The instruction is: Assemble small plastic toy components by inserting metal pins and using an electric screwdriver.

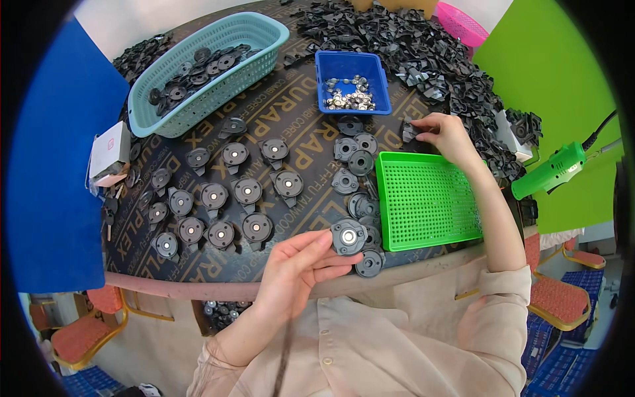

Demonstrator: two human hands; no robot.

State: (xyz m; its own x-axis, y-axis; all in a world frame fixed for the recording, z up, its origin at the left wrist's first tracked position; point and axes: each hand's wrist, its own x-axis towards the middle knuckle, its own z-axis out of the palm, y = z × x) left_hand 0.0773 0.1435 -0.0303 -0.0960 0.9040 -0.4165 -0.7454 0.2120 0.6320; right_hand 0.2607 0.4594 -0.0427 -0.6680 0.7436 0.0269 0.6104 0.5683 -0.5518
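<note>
My left hand (pixel 291 268) grips a round dark grey plastic disc part (pixel 348 237) near the table's front edge. A shiny metal piece sits in the middle of that disc, facing up. Farther out, my right hand (pixel 448 137) pinches a small black plastic piece (pixel 409 131) between thumb and fingers, just beyond the green tray. A column of similar discs (pixel 345 180) runs along the tray's left side, some overlapping. Left of them, several discs with tabs and bright centres (pixel 247 191) lie spread in loose rows.
The green perforated tray (pixel 385 202) stands at the right front. A blue bin (pixel 350 61) holds small metal pieces; a teal basket (pixel 218 92) holds dark discs. Black parts (pixel 397 40) heap at the back. A green electric screwdriver (pixel 549 173) hangs right; a white box (pixel 109 153) stands left.
</note>
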